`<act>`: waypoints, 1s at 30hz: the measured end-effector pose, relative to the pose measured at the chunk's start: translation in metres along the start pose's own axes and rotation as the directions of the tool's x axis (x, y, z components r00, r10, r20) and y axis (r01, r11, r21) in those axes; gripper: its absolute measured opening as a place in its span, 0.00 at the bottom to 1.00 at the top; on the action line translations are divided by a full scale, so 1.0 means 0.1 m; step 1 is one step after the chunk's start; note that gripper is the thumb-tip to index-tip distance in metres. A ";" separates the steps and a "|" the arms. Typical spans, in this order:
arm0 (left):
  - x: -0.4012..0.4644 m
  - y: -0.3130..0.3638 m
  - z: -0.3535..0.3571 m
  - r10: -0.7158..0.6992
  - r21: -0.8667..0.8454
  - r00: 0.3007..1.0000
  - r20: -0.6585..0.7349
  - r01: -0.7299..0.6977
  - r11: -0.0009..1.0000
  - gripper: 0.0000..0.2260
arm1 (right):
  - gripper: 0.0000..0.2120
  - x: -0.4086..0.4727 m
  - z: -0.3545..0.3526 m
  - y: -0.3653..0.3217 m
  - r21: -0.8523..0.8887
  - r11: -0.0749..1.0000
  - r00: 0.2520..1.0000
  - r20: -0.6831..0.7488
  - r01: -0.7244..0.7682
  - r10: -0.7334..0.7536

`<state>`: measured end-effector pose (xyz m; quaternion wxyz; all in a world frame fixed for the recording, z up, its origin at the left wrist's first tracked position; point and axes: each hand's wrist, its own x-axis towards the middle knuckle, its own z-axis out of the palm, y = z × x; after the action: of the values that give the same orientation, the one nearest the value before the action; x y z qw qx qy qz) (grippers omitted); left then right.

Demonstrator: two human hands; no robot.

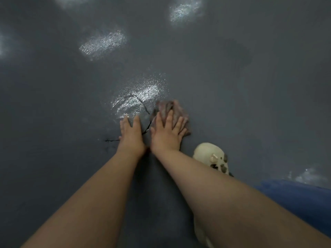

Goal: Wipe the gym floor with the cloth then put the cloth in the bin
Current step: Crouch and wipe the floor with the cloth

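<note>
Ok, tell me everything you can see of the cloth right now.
The cloth is a small, crumpled rag, mottled pinkish-brown, soft-looking fabric. It lies bunched on the grey floor, just right of a crack and a shiny patch. The right hand presses on it with spread, straight fingers, covering its near part. The left hand rests on the floor beside it, apart from it.
</note>
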<state>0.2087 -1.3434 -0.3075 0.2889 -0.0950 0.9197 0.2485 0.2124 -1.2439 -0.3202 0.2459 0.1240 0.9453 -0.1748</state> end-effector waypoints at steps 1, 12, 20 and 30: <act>-0.04 -0.06 -0.01 0.001 0.015 1.000 0.008 -0.001 1.000 0.44 | 0.26 -0.06 0.03 0.06 -0.076 0.992 0.995 0.019 0.099 -0.098; -0.40 -0.80 -0.39 -0.129 0.337 0.991 0.019 0.115 0.934 0.50 | 0.27 0.44 -0.25 0.23 -0.204 0.976 0.996 -0.042 0.071 -0.081; -0.57 -1.31 -0.57 -0.306 0.335 0.950 0.063 0.268 0.903 0.58 | 0.27 0.46 -0.13 -0.03 -0.064 0.993 0.986 -0.140 -0.096 0.086; -0.59 -1.52 -0.61 -0.240 0.332 0.969 0.057 0.209 0.920 0.56 | 0.24 -0.73 0.86 -0.38 -0.326 0.445 0.533 0.265 0.834 -0.804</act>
<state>0.2755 -1.5028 -0.2913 0.3711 -0.1390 0.9159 0.0637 0.2984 -1.3230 -0.3428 0.1845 -0.4088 0.8910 -0.0707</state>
